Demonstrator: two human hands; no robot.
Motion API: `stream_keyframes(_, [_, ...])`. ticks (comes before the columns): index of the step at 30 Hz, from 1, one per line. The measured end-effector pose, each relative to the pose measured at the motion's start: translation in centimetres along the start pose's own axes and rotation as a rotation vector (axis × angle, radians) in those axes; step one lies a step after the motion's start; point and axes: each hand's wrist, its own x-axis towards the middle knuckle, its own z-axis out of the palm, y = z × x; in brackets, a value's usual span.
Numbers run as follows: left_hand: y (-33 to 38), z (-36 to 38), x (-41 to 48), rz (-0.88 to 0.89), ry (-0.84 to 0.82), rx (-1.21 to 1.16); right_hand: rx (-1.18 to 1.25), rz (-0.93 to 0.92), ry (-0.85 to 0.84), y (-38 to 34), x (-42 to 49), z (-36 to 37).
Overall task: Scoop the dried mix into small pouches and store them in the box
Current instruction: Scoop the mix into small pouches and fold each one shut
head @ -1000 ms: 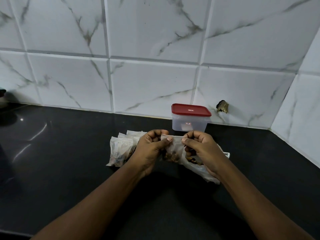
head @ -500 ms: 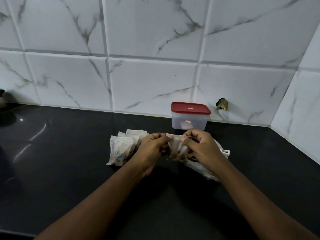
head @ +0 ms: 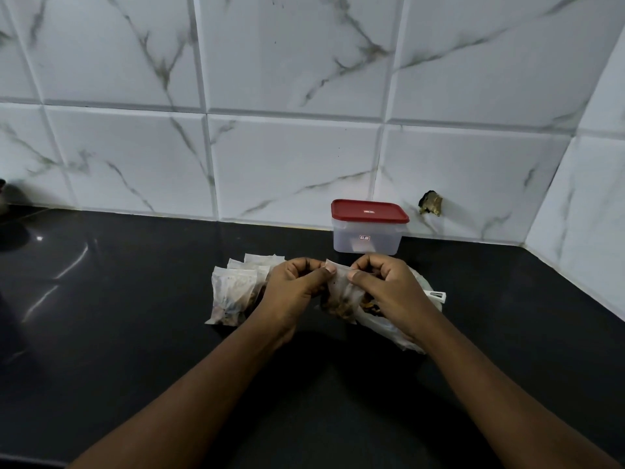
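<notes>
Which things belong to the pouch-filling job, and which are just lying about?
Job: small pouch pinched by left hand and right hand; filled pouches; bag of dried mix; red-lidded box.
Not: dark object at left counter edge; hole in wall tile.

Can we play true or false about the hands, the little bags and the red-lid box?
The left hand and right hand both pinch the top of one small clear pouch of brown dried mix. True.
The clear plastic box has its red lid off. False: the red lid is on.
Filled small pouches lie piled on the black counter beside the left hand. True.
The box stands nearer the person than the hands. False: it stands beyond them, by the white tiled wall.
</notes>
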Motion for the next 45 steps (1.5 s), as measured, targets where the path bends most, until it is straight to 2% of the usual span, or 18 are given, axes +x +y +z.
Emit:
stream_keyframes(7, [0.34,0.38,-0.48,-0.081,-0.077,-0.027,-0.140,-0.052,0.021,0.28,-0.01,-0.05])
stream_keyframes(16, [0.10,0.34,-0.29,-0.041,-0.054,-0.017,-0.192,-0.043,0.043,0.45,0.17,-0.16])
stream_keyframes(21, [-0.10,0.48,-0.35,-0.016,-0.053,-0.017,-0.165,-0.060,0.038,0.45,0.28,-0.43])
stream_keyframes(26, [0.63,0.68,-0.90,-0.079,-0.076,-0.122,-0.147,-0.087,0.007,0.26,0.07,-0.23])
stream_keyframes(31, [0.55,0.59,-0.88,-0.072,-0.164,0.017,-0.117,-0.093,0.001,0.12,0.01,-0.26])
stream_keyframes(38, [0.20,0.30,-0.69,-0.008,-0.095,0.023,-0.120,-0.080,-0.006,0.02,-0.06,-0.23])
stream_keyframes(45, [0.38,0.25,-1.00,-0.012,-0.110,0.065,-0.124,-0.067,-0.028,-0.20,-0.32,-0.38])
